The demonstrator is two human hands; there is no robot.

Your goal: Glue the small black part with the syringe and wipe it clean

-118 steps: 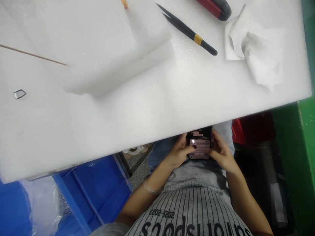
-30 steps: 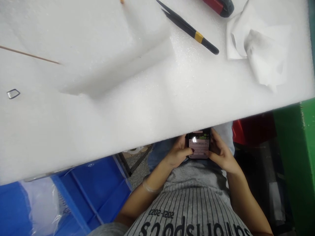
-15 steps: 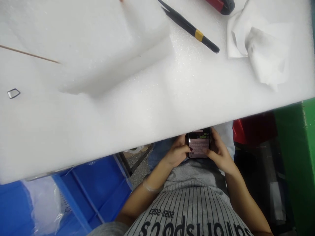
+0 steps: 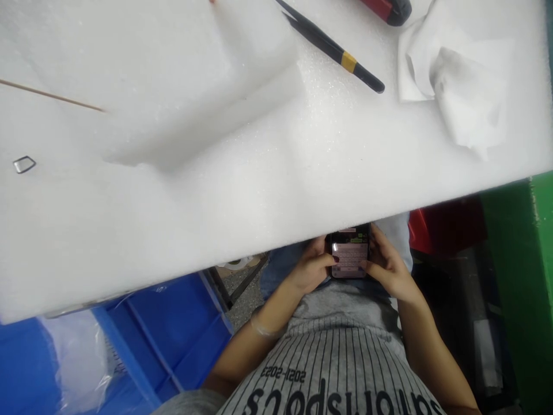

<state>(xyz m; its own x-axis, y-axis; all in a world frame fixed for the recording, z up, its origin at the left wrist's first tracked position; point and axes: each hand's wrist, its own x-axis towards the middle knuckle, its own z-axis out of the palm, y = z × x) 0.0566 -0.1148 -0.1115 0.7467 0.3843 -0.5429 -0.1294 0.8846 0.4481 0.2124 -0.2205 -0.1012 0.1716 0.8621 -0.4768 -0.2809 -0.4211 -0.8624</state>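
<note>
Below the near edge of a white foam tabletop (image 4: 259, 196), a person in a striped grey shirt (image 4: 341, 351) holds a phone (image 4: 349, 251) low over blue jeans (image 4: 401, 233). The left hand (image 4: 311, 270) wraps the phone's left side and the right hand (image 4: 389, 270) its right — each grip narrow and closed in on the case, with both thumbs at the lit keyboard (image 4: 349, 260). The step in hand looks to be typing, judging by the thumbs and the keys on show; the next move would call for little more than light thumb presses while the fingers hold the phone level. Its long axis runs away from the person's body — keyboard end nearest the shirt, screen facing up, far end meeting the foam's edge in this view. On the tabletop, well apart from both hands, lie black tweezers (image 4: 334, 51), a crumpled tissue (image 4: 470, 98), a thin stick (image 4: 52, 95) and a small pointed loop (image 4: 24, 164).
</note>
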